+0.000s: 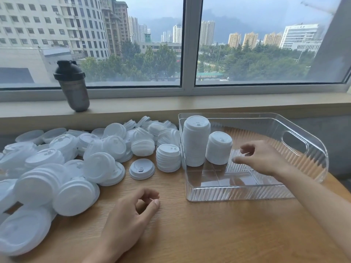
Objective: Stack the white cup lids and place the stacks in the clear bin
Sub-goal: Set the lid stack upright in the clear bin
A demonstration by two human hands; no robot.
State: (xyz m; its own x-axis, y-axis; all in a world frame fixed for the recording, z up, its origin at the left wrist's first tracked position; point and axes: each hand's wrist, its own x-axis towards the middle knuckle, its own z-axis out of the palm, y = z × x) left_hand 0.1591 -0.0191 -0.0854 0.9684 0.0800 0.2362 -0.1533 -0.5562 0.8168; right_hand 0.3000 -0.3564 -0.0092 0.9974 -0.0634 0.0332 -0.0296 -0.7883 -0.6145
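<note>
From the head view, the right hand [260, 158] hovers inside the clear bin [303, 149], fingers loosely spread and holding nothing, just right of the shorter stack [218, 150] that stands upright beside the taller stack [196, 141] in the bin's far left corner. The left hand [131, 215] rests on the bench [209, 234], fingers loosely curled and empty. The loose white lids [66, 168] lie heaped to its left and ahead; a short stack [168, 157] and a single lid [141, 168] sit nearest, just ahead of it, so the left hand likely reaches first.
</note>
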